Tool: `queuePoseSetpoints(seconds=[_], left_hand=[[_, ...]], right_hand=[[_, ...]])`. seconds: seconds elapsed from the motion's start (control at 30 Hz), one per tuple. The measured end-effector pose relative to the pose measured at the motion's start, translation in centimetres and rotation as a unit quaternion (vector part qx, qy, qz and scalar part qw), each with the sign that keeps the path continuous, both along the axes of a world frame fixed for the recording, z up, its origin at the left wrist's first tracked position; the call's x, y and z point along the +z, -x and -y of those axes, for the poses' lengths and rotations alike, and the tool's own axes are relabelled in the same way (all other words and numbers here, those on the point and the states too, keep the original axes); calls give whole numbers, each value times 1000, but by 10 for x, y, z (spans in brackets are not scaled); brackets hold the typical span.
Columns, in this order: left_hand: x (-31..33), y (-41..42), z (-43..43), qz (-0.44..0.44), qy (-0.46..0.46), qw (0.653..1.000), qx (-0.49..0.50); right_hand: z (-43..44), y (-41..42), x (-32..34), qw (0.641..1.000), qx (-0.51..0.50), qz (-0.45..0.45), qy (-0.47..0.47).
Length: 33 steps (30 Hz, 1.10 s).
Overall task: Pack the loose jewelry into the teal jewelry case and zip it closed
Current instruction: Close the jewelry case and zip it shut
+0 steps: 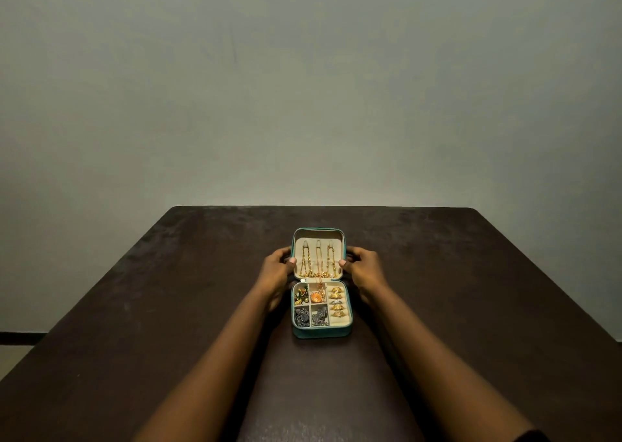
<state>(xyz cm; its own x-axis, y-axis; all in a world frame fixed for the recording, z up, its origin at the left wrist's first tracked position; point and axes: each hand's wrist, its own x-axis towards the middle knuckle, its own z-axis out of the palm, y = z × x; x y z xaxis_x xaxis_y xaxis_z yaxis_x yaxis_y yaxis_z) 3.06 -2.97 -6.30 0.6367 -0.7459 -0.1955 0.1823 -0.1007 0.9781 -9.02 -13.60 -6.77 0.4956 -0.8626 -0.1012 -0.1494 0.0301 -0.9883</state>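
Teal jewelry case (321, 332) lies open mid-table, a forearm reaching in along each side of it. Its tray holds gold rings (336, 302) in the right column, dark metal pieces (311, 317) in the two nearest cells, and an orange piece (316, 297) behind them. Past the tray, the raised lid (318, 233) carries three gold chains (318, 260). The left hand (276, 268) and right hand (363, 268) grip its sides, thumbs on the inner edges, fingers curled behind. The dark table (134, 307) spreads wide around the case, to a plain wall (303, 88) beyond.
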Motion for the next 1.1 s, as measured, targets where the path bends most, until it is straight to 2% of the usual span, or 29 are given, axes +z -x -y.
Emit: queuePoseSetpoints(seconds=[0.1,0.27,0.57,0.8,0.97,1.1], left_hand=[[0,3,-6,6,23,1000,-7],[1,9,-15,18,60,998,-5],[2,15,-30,48,54,997,-7],[-3,20,-43,83,63,994,-14],[-9,31,-52,53,90,994,-11],[-12,33,-57,32,107,994,-12]], right_hand=[[-5,7,0,1000,-1,21,3],[-11,13,-2,997,-12,11,79],[-26,28,-3,993,-8,16,117],[-42,43,-2,977,-8,-16,213],[-51,48,-5,973,-18,-6,232],[-59,50,-11,978,-35,30,202]])
